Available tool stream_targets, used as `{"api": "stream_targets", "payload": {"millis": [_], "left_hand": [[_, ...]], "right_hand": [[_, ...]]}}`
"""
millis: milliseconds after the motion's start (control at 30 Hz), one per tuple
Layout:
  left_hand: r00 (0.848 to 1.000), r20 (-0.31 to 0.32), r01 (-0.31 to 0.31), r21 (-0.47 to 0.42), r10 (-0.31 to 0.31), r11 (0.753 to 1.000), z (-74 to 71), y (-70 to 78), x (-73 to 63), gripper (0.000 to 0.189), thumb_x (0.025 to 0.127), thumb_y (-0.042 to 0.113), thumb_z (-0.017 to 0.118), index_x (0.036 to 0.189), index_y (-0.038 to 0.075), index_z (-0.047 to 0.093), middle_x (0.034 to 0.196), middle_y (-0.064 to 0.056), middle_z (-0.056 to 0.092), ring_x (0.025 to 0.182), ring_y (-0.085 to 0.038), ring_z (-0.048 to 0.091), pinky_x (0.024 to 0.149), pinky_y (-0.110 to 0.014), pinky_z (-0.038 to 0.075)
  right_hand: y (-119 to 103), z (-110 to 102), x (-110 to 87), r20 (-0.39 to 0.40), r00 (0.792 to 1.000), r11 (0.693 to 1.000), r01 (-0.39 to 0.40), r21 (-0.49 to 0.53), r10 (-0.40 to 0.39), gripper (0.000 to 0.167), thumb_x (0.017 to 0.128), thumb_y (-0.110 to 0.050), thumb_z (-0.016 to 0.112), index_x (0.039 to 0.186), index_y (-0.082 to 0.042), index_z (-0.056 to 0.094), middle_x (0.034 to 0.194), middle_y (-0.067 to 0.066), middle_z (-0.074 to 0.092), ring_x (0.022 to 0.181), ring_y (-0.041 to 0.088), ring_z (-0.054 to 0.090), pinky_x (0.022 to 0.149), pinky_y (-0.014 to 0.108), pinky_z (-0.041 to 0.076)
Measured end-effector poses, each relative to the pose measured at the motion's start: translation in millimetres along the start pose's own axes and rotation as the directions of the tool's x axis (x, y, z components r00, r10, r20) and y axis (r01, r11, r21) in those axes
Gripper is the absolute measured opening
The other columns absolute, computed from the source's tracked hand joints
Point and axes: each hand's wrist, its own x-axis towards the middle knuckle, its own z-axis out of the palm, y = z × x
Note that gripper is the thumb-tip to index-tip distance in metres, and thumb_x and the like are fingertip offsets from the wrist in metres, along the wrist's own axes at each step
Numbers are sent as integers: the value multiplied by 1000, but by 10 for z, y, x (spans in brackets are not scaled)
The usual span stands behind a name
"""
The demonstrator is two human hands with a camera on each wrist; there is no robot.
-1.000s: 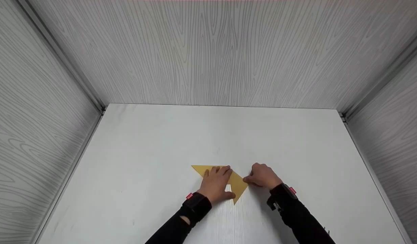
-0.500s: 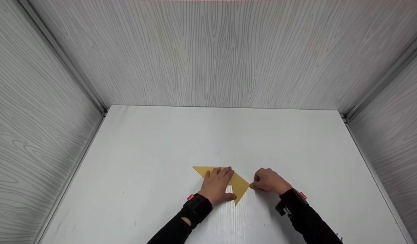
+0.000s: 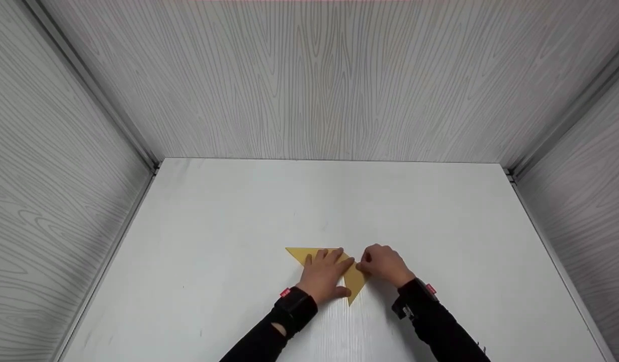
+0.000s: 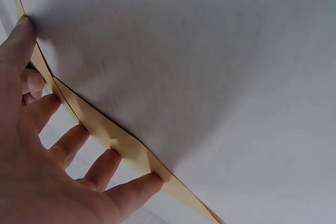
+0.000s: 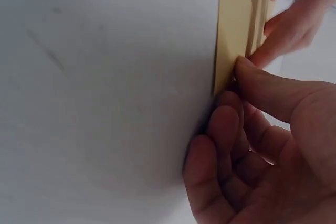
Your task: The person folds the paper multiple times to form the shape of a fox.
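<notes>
A folded sheet of yellow paper lies flat on the white table, with pointed corners at its left and lower right. My left hand rests on it with spread, nearly straight fingers, covering its middle. My right hand is at the paper's right part, close to the left fingertips. In the right wrist view, the thumb of the right hand lies on the yellow paper near its corner, and the other fingers curl beside the edge. Folded layers of the paper show beneath the left fingers in the left wrist view.
The white tabletop spreads around both hands. Grey wood-grain panels stand at the back, the left and the right. Both wrists wear black bands.
My right hand slid right to the paper's right corner, then came back left and up along the edge, nearer the left hand. The left hand and the paper have barely moved.
</notes>
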Motion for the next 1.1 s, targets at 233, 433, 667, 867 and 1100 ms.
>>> {"api": "stream_targets", "payload": {"millis": [233,433,667,867,1100], "left_hand": [[999,-8,-43,146,44,988,40,-69,36,87,78,70,77,151,28,55,154,-2,51,134,-30,49,98,-55,49],[997,-56,-37,183,48,982,119,-149,59,91,83,78,64,152,19,53,153,2,53,132,-25,52,97,-49,50],[998,-65,10,186,2,983,124,-190,71,92,86,77,63,152,14,52,155,-1,51,131,-25,51,96,-45,48],[998,-47,39,115,-34,993,75,-153,102,91,83,71,72,149,12,53,155,-8,48,134,-29,48,94,-48,47],[998,-56,48,110,-42,993,104,-150,111,91,83,70,73,149,12,53,153,-8,49,133,-30,48,92,-49,47]], "right_hand": [[4,-30,9,39,999,1000,-10,9,9,16,92,-18,76,85,-5,69,79,1,62,68,15,54,63,31,45],[-32,-61,23,69,998,1000,-12,-5,12,17,93,-17,76,83,-5,69,76,0,60,68,15,53,63,31,44],[-43,-67,34,87,996,999,-20,-34,23,16,93,-18,76,85,-5,70,76,0,60,69,16,53,64,31,46],[-51,-89,27,100,994,999,-34,-26,36,16,94,-18,75,86,-5,70,76,1,60,69,16,53,64,32,46],[-46,-64,84,40,999,999,-32,19,31,20,92,-22,77,83,-4,73,75,0,66,66,14,55,61,29,44]]}}
